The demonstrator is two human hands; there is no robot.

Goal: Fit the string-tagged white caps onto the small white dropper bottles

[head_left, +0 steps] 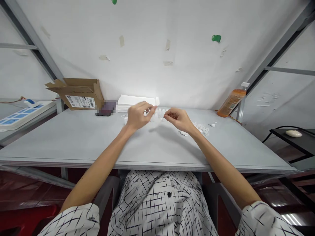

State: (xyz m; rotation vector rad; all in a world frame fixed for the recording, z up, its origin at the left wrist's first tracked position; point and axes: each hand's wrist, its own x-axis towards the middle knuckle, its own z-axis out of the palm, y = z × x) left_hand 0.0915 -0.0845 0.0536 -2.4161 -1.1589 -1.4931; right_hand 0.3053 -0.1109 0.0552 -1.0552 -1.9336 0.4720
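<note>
Over the grey table, my left hand (pixel 139 115) is raised with thumb and forefinger brought together. A small white piece shows by its fingers, too small to name and slightly blurred. My right hand (pixel 179 119) is a short way to the right, its thumb and forefinger pinched at a thin pale strand or loop that I cannot make out well. Behind and between both hands stand several small white pieces (pixel 161 111) in a cluster. Beside my right wrist lies a pile of small white ring-like parts (pixel 202 129). Another white piece (pixel 125 120) sits partly behind my left hand.
A stack of white sheets (pixel 136 100) lies against the wall, next to a phone (pixel 104 111) and an open cardboard box (pixel 80 95). At the right, an orange drink bottle (pixel 231 102) leans near the frame. A power strip (pixel 21 114) is at far left.
</note>
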